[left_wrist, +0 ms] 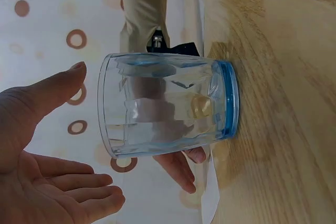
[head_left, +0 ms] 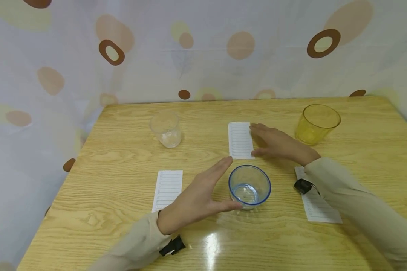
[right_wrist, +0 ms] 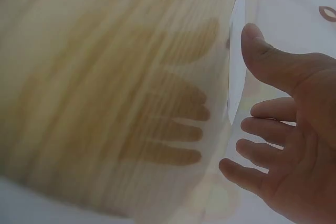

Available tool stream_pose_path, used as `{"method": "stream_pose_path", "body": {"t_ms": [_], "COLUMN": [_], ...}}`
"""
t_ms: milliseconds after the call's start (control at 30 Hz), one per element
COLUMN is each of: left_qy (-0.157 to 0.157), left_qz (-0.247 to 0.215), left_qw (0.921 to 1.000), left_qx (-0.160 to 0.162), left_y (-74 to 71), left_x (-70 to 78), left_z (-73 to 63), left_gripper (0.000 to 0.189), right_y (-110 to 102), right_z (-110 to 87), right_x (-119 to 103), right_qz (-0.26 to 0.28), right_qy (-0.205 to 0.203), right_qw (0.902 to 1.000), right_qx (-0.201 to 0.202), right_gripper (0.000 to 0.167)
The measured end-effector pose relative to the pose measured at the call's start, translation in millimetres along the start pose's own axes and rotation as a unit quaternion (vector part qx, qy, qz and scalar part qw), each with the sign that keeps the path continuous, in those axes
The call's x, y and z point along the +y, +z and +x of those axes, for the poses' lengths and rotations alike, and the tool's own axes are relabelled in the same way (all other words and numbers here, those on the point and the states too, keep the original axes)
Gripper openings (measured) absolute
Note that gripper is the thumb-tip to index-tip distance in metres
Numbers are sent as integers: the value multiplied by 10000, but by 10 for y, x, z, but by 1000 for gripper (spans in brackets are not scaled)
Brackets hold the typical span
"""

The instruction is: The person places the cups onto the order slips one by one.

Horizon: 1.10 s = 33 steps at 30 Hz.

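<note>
A clear glass cup with a blue tint (head_left: 249,185) stands upright on the table in front of the person. My left hand (head_left: 198,199) is spread at its left side, thumb near the front rim and fingers behind; the left wrist view shows a gap between the hand (left_wrist: 63,166) and the cup (left_wrist: 168,106). Farther back, my right hand (head_left: 279,145) hovers with fingers apart at the right edge of a lined paper slip (head_left: 240,140). Nothing is held in the right hand (right_wrist: 283,124) in the right wrist view.
A clear glass (head_left: 167,130) stands at the back left, a yellow glass (head_left: 317,125) at the back right. Another lined slip (head_left: 168,188) lies left, and one more (head_left: 320,207) lies partly under the right forearm. A patterned curtain (head_left: 207,49) hangs behind the table.
</note>
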<state>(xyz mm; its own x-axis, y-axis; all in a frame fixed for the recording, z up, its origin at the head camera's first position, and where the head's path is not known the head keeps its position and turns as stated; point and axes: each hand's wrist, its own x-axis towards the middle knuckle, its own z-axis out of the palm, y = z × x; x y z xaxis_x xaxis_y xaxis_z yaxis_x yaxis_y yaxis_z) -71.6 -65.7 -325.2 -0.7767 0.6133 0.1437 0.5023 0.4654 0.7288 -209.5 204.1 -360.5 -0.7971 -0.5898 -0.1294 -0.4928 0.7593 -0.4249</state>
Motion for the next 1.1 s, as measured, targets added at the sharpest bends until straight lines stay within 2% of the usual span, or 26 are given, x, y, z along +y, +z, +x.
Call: {"method": "stream_pose_path", "body": {"t_ms": [367, 567, 767, 1100], "left_qy": [-27, -138, -239, -56], "left_qz": [97, 194, 238, 79], "left_qw": [9998, 9993, 9990, 9998], "left_qx": [-151, -305, -276, -184], "left_y": [121, 144, 154, 200], "left_x": [-30, -37, -47, -77], "left_z": [62, 85, 102, 135], "left_gripper": [104, 104, 104, 104], "right_y": [29, 33, 33, 18], "right_z": [108, 118, 114, 115], "right_x": [67, 95, 113, 104], "right_qz": [-194, -221, -196, -284], "right_qy": [97, 142, 161, 222], "right_qw": [9987, 9981, 9979, 9971], "right_qx": [-470, -560, -598, -663], "right_gripper": [90, 90, 90, 88]}}
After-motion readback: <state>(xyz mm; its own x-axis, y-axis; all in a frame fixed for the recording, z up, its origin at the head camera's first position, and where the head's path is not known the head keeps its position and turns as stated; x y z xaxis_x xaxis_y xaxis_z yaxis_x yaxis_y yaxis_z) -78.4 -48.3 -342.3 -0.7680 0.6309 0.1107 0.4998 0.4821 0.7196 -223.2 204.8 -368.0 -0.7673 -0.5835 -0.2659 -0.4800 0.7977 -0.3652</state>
